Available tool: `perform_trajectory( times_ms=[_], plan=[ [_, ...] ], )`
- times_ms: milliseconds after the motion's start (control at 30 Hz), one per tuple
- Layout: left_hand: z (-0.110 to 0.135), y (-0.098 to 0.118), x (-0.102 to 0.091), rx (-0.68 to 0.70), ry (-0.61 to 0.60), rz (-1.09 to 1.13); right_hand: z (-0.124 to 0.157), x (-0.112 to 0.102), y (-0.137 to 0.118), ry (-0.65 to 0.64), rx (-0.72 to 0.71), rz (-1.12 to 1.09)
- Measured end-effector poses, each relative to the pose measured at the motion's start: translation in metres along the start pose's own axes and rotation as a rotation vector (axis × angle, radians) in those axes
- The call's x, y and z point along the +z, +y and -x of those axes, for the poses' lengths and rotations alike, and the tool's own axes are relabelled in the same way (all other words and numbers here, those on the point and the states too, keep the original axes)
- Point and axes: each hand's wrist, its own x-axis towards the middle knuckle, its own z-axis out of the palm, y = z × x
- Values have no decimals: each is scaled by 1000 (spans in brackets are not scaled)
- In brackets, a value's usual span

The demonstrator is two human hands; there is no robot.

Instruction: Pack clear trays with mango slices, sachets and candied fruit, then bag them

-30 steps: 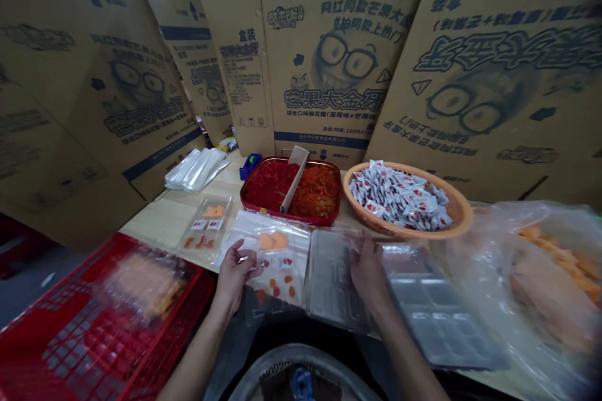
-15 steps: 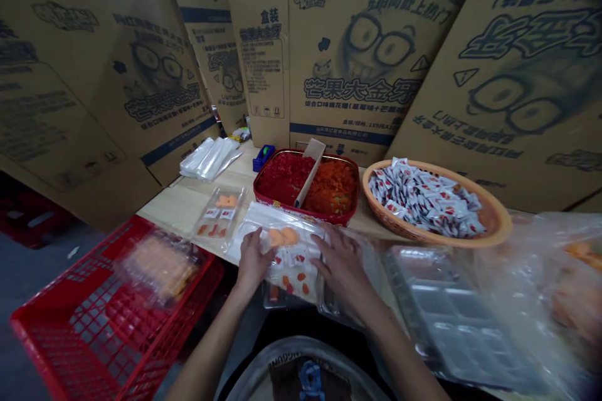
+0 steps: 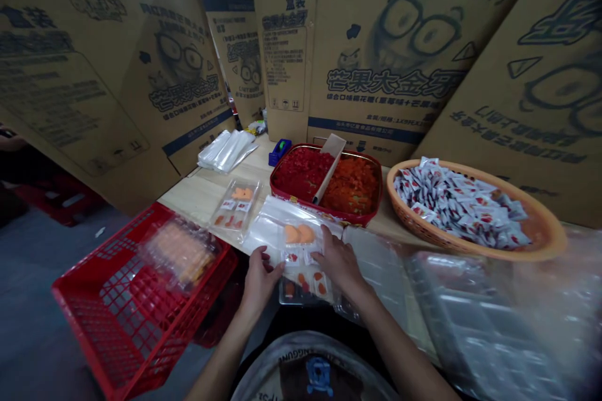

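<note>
L hand [image 3: 258, 282], R hand [image 3: 339, 263], fingers of both holding clear pack [image 3: 294, 250], carton [image 3: 395, 83] printed 芒果大金牙

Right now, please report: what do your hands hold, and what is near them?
Left hand and right hand on clear pack, orange pieces inside. Red basket to left. Red tray beyond.

clear pouch [image 3: 282, 225] partly hidden by left hand [image 3: 258, 282], sachet labels [image 3: 463, 205] too small

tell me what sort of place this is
Likely a small food-packing workshop: printed brown cardboard cartons lean behind the table, with a red rectangular tray of diced red and orange food and an orange woven basket of small white sachets.
</note>
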Motion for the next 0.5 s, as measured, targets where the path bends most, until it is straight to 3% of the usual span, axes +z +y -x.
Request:
perform_trajectory(
  times_ms=[167, 267, 367, 500],
  plan=[
    [12, 10, 7, -153, -56, 290, -14, 17, 7, -12, 109, -448],
    [10, 20, 0, -301, -194, 509, -15, 24, 10, -22, 161, -757],
    [7, 28, -15, -373, -311, 733, -9, 21, 9, -169, 195, -1069],
    [8, 40, -30, -343, -379, 866, 5, 3, 5, -284, 279, -1393]
  ],
)
